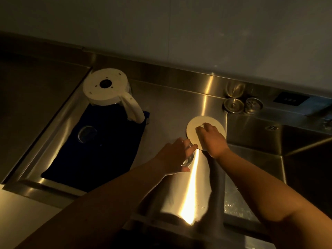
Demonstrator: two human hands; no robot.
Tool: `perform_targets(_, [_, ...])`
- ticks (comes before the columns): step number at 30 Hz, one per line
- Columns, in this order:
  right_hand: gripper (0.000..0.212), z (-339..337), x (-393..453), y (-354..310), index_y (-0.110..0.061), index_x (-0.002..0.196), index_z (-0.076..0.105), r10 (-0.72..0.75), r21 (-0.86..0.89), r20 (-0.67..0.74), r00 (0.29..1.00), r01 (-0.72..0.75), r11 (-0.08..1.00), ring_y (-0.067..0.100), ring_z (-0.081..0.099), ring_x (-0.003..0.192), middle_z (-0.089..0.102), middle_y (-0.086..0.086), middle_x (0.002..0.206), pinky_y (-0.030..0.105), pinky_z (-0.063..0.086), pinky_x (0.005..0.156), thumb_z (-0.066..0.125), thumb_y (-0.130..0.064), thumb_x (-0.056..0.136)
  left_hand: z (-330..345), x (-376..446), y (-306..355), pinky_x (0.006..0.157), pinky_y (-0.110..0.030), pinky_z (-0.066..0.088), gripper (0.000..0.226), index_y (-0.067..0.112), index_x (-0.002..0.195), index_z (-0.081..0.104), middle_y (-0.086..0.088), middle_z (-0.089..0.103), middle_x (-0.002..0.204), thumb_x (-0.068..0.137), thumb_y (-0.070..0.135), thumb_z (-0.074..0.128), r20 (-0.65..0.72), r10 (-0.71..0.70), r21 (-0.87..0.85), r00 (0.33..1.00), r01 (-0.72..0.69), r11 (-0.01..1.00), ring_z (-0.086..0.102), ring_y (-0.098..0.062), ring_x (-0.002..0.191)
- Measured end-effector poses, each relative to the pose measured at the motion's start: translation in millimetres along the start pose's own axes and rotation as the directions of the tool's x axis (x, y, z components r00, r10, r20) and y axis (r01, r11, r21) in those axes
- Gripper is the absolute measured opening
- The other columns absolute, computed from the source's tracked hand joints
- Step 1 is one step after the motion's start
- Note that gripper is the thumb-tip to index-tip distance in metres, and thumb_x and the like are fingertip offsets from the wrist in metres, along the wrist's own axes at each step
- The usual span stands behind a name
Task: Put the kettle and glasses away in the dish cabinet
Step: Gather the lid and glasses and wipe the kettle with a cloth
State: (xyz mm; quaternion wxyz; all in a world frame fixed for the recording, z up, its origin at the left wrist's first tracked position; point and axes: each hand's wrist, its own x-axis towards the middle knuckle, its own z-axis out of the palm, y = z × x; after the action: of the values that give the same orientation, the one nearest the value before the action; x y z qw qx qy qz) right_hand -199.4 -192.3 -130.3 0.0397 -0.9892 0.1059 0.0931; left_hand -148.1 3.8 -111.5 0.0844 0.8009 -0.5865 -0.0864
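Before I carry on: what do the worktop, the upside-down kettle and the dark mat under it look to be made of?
Worktop: brushed stainless steel, judging by its streaky bright reflections. Kettle: cream base and handle look like matte plastic; the body below seems clear, glass or plastic, hard to tell in this dim light. Mat: dark blue, dull and soft-edged, probably cloth.

A steel counter (pixel 161 97) carries a dark mat (pixel 100 159), a white disc (pixel 195 128) and two strainers (pixel 242 105). On the mat stand an upturned kettle (pixel 107 88) and a glass (pixel 87 133).
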Motion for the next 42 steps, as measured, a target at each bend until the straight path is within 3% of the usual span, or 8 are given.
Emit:
perform_targets(4, [0.078,-4.5,2.8,-5.5,-0.013,0.133,0.042,0.032,-0.007,0.020,0.999,-0.032,0.999,0.034,0.042,0.118,0.041,0.017,0.133,0.042,0.049,0.086,0.080,-0.021,0.065,-2.4,0.7,0.8,0.089,-0.030,0.050,0.075,0.016,0.142,0.036,-0.010,0.042,0.137,0.082,0.049,0.065,-0.006,0.000,0.044,1.000,0.001,0.999,0.044,-0.020,0.117])
perform_targets(14, [0.084,-25.4,-17.8,-35.1,-0.018,0.133,0.043,0.040,-0.056,-0.041,0.998,-0.042,0.998,0.033,0.039,0.121,0.040,0.013,0.137,0.040,0.044,0.091,0.084,-0.026,0.060,-38.3,-26.0,-7.2,0.086,-0.036,0.048,0.071,0.021,0.141,0.030,-0.010,0.037,0.138,0.084,0.049,0.061,0.018,-0.071,0.097,0.997,0.069,0.993,0.039,-0.027,0.122])
perform_targets(23, [0.076,-101.9,-42.5,-102.6,-0.017,0.134,0.043,0.049,-0.082,-0.198,0.979,-0.066,0.994,0.031,0.037,0.123,0.038,0.011,0.139,0.042,0.043,0.093,0.079,-0.014,0.067,-110.6,-100.7,-32.8,0.070,-0.031,0.043,0.061,0.019,0.132,0.040,-0.010,0.042,0.130,0.082,0.042,0.064,-0.167,-0.044,0.153,0.985,0.070,0.986,0.040,-0.027,0.117])
perform_targets(31, [0.071,-135.7,-52.2,-237.3,-0.018,0.134,0.044,-0.042,-0.080,-0.342,0.939,0.015,0.997,0.032,0.035,0.126,0.038,0.011,0.141,0.046,0.042,0.096,0.078,-0.017,0.071,-159.4,-224.6,-92.8,0.073,-0.035,0.048,0.071,0.021,0.138,0.034,-0.010,0.036,0.136,0.080,0.046,0.067,-0.220,-0.104,0.195,0.970,0.148,0.970,0.035,-0.028,0.120])
perform_targets(38, [0.081,-137.3,-27.3,-403.8,-0.019,0.136,0.041,-0.249,-0.141,-0.272,0.929,0.218,0.966,0.031,0.033,0.125,0.033,0.010,0.142,0.044,0.042,0.092,0.081,-0.021,0.066,-179.8,-368.7,-165.1,0.088,-0.041,0.048,0.074,0.016,0.140,0.034,-0.014,0.036,0.138,0.081,0.046,0.066,-0.208,-0.276,0.236,0.938,0.322,0.917,0.033,-0.031,0.124])
perform_targets(42, [0.082,-129.9,-4.9,-494.1,-0.021,0.137,0.039,-0.362,-0.150,-0.238,0.901,0.334,0.930,0.032,0.031,0.127,0.031,0.010,0.144,0.045,0.039,0.095,0.081,-0.016,0.067,-188.6,-442.4,-201.4,0.089,-0.038,0.042,0.060,0.014,0.131,0.044,-0.011,0.044,0.129,0.080,0.037,0.065,-0.254,-0.362,0.220,0.897,0.418,0.881,0.041,-0.028,0.119])
